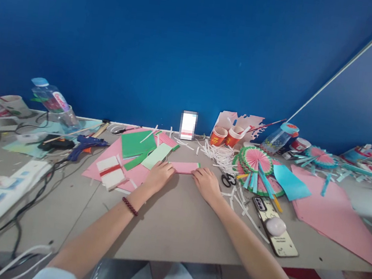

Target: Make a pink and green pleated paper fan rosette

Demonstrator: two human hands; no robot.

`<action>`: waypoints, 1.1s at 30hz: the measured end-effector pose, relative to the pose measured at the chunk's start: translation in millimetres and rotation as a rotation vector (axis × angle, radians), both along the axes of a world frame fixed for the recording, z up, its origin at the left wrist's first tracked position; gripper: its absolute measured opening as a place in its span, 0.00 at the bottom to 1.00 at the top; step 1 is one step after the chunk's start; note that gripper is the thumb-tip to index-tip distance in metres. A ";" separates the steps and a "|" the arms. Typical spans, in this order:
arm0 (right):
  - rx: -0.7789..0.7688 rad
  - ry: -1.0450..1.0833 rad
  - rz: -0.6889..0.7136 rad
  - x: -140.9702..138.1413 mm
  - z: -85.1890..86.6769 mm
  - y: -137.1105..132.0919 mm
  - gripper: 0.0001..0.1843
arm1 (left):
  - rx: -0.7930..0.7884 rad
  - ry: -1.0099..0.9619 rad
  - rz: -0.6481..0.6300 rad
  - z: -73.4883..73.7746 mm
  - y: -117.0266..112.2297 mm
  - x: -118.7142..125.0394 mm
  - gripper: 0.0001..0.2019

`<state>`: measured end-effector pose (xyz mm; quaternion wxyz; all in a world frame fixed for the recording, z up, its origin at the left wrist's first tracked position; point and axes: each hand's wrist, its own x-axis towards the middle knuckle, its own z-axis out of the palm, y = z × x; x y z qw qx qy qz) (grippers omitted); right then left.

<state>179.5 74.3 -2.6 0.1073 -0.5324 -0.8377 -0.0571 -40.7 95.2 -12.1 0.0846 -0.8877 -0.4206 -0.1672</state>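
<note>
Between my two hands a narrow pink paper strip (185, 168) with a green edge at its right end lies low over the grey table. My left hand (159, 175) has its fingers closed on the strip's left end, and a dark red bead bracelet is on that wrist. At the other end, my right hand (206, 184) closes its fingers on the paper; the thumbs are mostly hidden. Light green paper (157, 156) and dark green sheets (137, 144) lie just beyond my left hand. Black-handled scissors (229, 180) rest right of my right hand.
White paper scraps (220, 155) spread before two red paper cups (219, 136). Watermelon-patterned paper fans (255, 161), a phone (277, 229) and pink sheets (337, 214) lie rightward. Leftward are a blue glue gun (85, 144), cables, a power strip (4, 193) and a bottle (49, 96).
</note>
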 end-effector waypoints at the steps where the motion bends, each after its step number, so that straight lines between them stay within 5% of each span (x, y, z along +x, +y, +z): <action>1: 0.005 0.010 -0.002 0.5 -0.5 0.6 0.11 | 0.005 0.002 -0.001 0.9 -0.8 0.8 0.10; 9: 0.022 0.179 -0.011 0.6 1.6 -0.9 0.11 | 0.035 -0.235 0.020 11.5 -9.8 4.9 0.12; 14: -0.064 0.633 -0.026 -3.3 -2.8 -3.6 0.10 | 0.190 -0.424 0.120 17.7 -18.7 4.4 0.15; 19: -0.454 1.272 -0.027 -11.7 -12.5 -1.3 0.11 | 0.097 -0.335 -0.073 19.5 -32.1 13.7 0.10; 22: -0.659 1.462 0.001 -17.4 -12.5 -2.3 0.15 | 0.074 -0.299 -0.111 18.0 -35.4 21.1 0.13; 28: -0.772 1.478 0.003 -20.6 -10.4 -5.7 0.16 | 0.028 -0.256 -0.070 13.7 -31.8 22.5 0.13; 33: -0.551 1.167 -0.051 -15.8 -13.8 -5.3 0.11 | 0.041 -0.268 -0.100 11.1 -25.9 16.1 0.14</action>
